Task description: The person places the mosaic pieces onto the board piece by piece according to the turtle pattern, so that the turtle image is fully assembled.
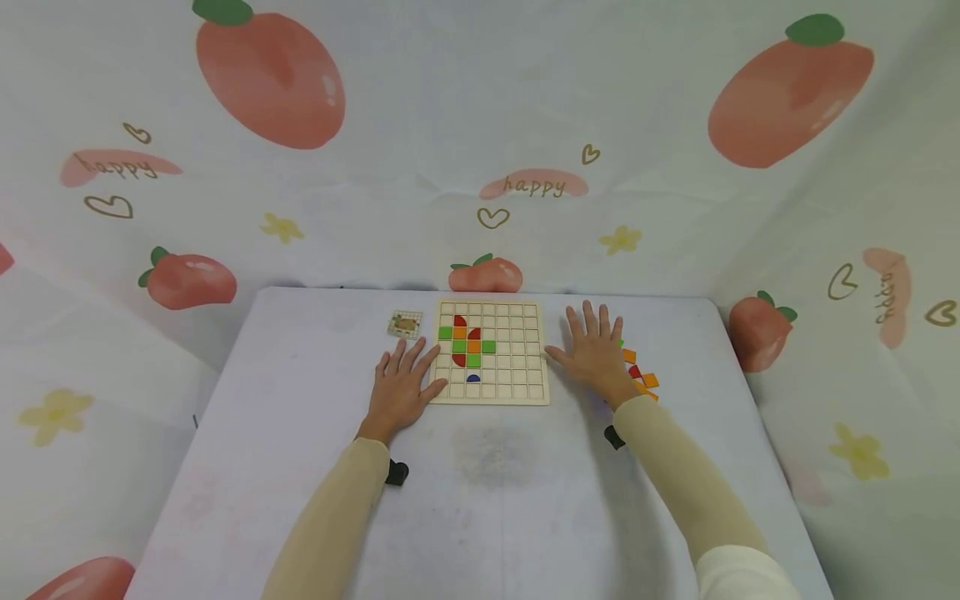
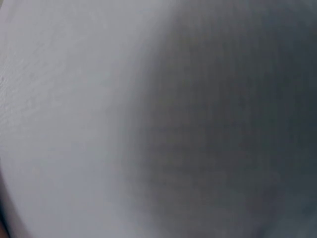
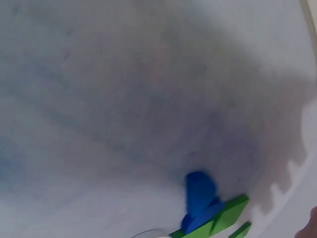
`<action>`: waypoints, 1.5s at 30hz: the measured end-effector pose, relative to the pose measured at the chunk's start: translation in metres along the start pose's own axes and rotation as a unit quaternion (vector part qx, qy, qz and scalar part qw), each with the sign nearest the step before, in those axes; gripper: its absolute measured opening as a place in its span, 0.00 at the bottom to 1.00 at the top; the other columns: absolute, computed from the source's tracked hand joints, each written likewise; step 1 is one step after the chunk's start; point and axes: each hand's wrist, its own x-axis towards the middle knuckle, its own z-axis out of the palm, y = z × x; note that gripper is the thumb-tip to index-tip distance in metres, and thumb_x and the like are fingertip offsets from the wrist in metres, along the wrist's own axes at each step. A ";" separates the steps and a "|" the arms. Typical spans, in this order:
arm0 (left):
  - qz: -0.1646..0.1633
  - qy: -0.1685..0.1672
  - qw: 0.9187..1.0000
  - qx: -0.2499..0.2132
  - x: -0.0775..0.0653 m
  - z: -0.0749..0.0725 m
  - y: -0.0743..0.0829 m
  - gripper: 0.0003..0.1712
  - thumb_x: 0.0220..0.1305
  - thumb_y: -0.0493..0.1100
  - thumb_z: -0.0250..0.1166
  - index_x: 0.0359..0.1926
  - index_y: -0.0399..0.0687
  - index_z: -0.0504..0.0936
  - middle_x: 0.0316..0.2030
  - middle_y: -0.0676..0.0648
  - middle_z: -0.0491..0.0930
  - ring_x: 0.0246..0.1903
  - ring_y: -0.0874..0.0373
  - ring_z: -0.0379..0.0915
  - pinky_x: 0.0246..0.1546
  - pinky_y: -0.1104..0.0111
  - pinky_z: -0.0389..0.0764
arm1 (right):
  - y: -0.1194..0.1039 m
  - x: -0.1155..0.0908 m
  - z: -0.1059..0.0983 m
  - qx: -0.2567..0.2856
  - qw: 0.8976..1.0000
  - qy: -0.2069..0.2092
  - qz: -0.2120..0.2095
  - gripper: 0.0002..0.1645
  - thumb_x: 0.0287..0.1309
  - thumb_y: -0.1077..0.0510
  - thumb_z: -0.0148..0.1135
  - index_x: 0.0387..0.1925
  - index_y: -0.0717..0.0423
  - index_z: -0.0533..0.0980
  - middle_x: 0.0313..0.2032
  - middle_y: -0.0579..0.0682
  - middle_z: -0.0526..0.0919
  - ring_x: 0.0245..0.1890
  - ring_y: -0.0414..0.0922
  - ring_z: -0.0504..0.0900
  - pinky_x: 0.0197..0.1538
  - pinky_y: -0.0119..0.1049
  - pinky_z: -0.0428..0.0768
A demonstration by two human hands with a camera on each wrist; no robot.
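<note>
My left hand (image 1: 400, 390) lies with straight, spread fingers at the left edge of a square wooden grid board (image 1: 517, 390); index fingertip and thumb tip overlap its rim in the head view. On the board, red, orange and green tiles form a cluster at upper left, and a blue half-round tile (image 1: 473, 378) sits lower down. My right hand (image 1: 596, 357) is spread flat, its thumb tip just off the board's right edge. Loose tiles, among them an orange square (image 1: 650, 380) and a red piece (image 1: 635, 371), lie beside it, partly hidden by the hand.
A small picture card (image 1: 406, 323) lies left of the board. The right wrist view has a blue piece (image 3: 200, 191) and a green piece (image 3: 230, 214) at its bottom edge. The white table (image 1: 487, 517) ends at a fruit-printed cloth wall (image 1: 420, 233).
</note>
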 end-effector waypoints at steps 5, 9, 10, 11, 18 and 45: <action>0.002 0.001 1.000 0.002 0.001 0.000 0.000 0.43 0.72 0.74 0.46 0.81 0.69 0.49 0.83 0.52 0.43 0.83 0.44 0.30 0.79 0.40 0.41 | 0.023 -0.002 0.002 0.016 1.000 -0.014 0.018 0.59 0.67 0.22 0.42 0.82 0.52 0.40 0.82 0.65 0.34 0.80 0.70 0.31 0.75 0.72 0.28; 0.002 0.005 1.000 0.005 0.002 0.001 0.000 0.42 0.73 0.73 0.46 0.81 0.69 0.49 0.83 0.52 0.42 0.83 0.44 0.30 0.79 0.40 0.41 | 0.039 -0.005 0.001 0.029 0.998 -0.030 0.037 0.59 0.68 0.22 0.41 0.82 0.56 0.39 0.81 0.67 0.33 0.80 0.70 0.31 0.75 0.73 0.28; 0.001 0.005 1.000 0.004 0.002 0.002 0.000 0.42 0.73 0.73 0.46 0.81 0.69 0.49 0.83 0.52 0.42 0.83 0.44 0.30 0.79 0.40 0.41 | 0.043 -0.007 0.002 0.034 0.998 -0.033 0.042 0.59 0.69 0.23 0.41 0.82 0.57 0.38 0.81 0.67 0.34 0.80 0.70 0.31 0.75 0.73 0.28; 0.002 0.006 1.000 0.004 0.002 0.002 0.000 0.42 0.73 0.73 0.46 0.81 0.69 0.49 0.83 0.52 0.43 0.83 0.44 0.30 0.79 0.40 0.41 | 0.047 -0.007 0.002 0.038 0.997 -0.037 0.047 0.59 0.69 0.24 0.41 0.82 0.57 0.37 0.81 0.68 0.34 0.80 0.71 0.31 0.75 0.73 0.28; 0.004 0.017 1.000 0.001 0.001 0.003 -0.001 0.42 0.72 0.72 0.48 0.81 0.68 0.52 0.83 0.50 0.46 0.83 0.43 0.33 0.78 0.39 0.43 | 0.074 -0.017 0.005 0.095 0.993 -0.029 0.067 0.56 0.72 0.28 0.44 0.80 0.62 0.41 0.78 0.73 0.44 0.78 0.73 0.43 0.76 0.71 0.43; 0.008 0.014 1.000 -0.010 0.000 0.002 -0.002 0.42 0.72 0.72 0.47 0.81 0.68 0.51 0.83 0.50 0.46 0.83 0.43 0.33 0.79 0.40 0.42 | 0.074 -0.019 -0.003 0.194 0.974 0.016 0.117 0.23 0.74 0.53 0.54 0.61 0.65 0.70 0.71 0.70 0.62 0.70 0.70 0.60 0.69 0.68 0.61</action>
